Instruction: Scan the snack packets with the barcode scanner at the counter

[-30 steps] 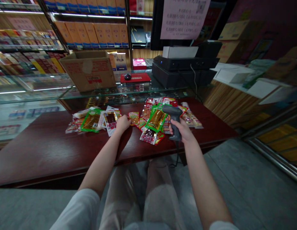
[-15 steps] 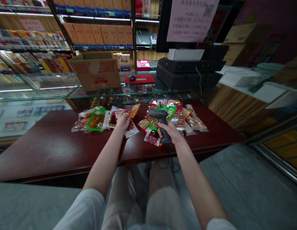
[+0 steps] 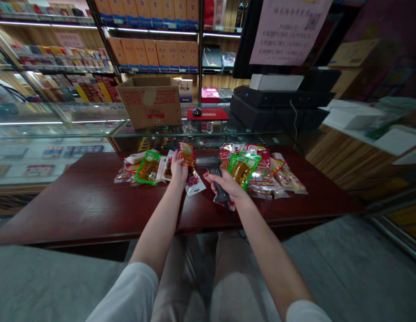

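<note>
My left hand (image 3: 178, 167) holds up a small red and yellow snack packet (image 3: 187, 154), its printed face towards me. In my right hand (image 3: 225, 183) is a dark barcode scanner (image 3: 213, 169), gripped by its handle, its head pointing left at the packet with a short gap between them. Beneath the left hand lies a pile of snack bags, among them a green-edged bag (image 3: 148, 168) and a white-edged packet (image 3: 194, 184). Behind the scanner another green-edged bag (image 3: 244, 167) rests on a second pile of red and clear packets, partly covered by my right hand.
Both piles lie on a dark red wooden table (image 3: 104, 197). Behind it, a glass counter carries an open cardboard box (image 3: 154, 105), a mouse (image 3: 197, 112) on a red mat (image 3: 214, 114), and black till equipment (image 3: 275, 109). Shelves of boxed goods stand further back.
The scanner has moved left, closer to the packet, and its head now faces the packet. My left hand has turned the packet more upright. The whole view has shifted slightly.
</note>
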`<state>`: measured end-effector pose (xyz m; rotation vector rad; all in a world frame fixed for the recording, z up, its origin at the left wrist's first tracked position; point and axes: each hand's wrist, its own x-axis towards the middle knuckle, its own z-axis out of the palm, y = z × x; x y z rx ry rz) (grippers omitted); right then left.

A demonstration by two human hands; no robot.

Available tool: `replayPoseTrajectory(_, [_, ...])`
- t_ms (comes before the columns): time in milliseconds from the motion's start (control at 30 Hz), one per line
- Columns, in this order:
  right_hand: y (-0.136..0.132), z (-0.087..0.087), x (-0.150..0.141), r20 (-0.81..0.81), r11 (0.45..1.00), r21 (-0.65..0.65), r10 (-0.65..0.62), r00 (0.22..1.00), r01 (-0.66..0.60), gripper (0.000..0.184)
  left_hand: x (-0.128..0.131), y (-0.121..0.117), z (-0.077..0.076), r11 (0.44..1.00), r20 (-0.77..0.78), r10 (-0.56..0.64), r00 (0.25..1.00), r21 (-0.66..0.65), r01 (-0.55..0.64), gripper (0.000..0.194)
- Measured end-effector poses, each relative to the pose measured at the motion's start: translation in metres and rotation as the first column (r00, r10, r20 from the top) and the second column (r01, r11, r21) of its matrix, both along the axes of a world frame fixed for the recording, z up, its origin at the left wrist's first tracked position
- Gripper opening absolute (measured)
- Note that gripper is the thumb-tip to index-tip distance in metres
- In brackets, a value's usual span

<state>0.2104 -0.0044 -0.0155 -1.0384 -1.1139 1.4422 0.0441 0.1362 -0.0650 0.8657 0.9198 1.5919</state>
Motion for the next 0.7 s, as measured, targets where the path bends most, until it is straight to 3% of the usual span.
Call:
replayPoseTrajectory(133, [0.001,-0.002,-0.004,0.012,1.0,-0.016,0.023,1.0,-0.023,0.04,0.007,-0.003,0.005,0.999,0.111,-0.033,0.993,0.042,0.028,0.078])
replayPoseTrajectory(200, [0.001,-0.003,-0.005,0.009,1.0,-0.012,0.004,1.0,-0.004,0.041,0.01,-0.004,0.007,0.997,0.085,-0.054,0.995,0.06,0.049,0.078])
replayPoseTrajectory(300, [0.0,-0.003,-0.002,0.0,0.999,-0.002,-0.041,0.999,0.041,0.04,0.005,-0.004,0.009,1.0,-0.077,0.004,0.997,0.028,-0.002,0.075])
replayPoseTrajectory(367, [-0.002,-0.003,0.003,-0.012,0.999,-0.003,-0.054,0.998,0.054,0.039,-0.004,-0.008,0.008,0.995,-0.312,0.095,0.945,0.015,-0.095,0.069])
replayPoseTrajectory(467, [-0.008,-0.002,0.015,-0.04,0.998,-0.011,-0.057,0.998,0.056,0.039,-0.017,-0.02,0.008,0.976,-0.7,0.211,0.682,0.119,-0.18,0.053])
replayPoseTrajectory(533, [-0.014,-0.001,0.026,-0.056,0.997,-0.006,-0.079,0.995,0.079,0.039,-0.017,-0.031,0.008,0.965,-0.827,0.262,0.497,0.224,-0.137,0.043])
replayPoseTrajectory(633, [-0.024,0.002,0.043,-0.041,0.994,-0.002,-0.113,0.993,0.113,0.038,-0.005,-0.043,0.006,0.957,-0.924,0.232,0.305,0.272,0.096,0.036])
replayPoseTrajectory(700, [-0.03,0.003,0.053,-0.017,0.993,-0.013,-0.119,0.993,0.118,0.037,0.002,-0.046,0.003,0.962,-0.981,0.093,0.172,0.133,0.239,0.039])
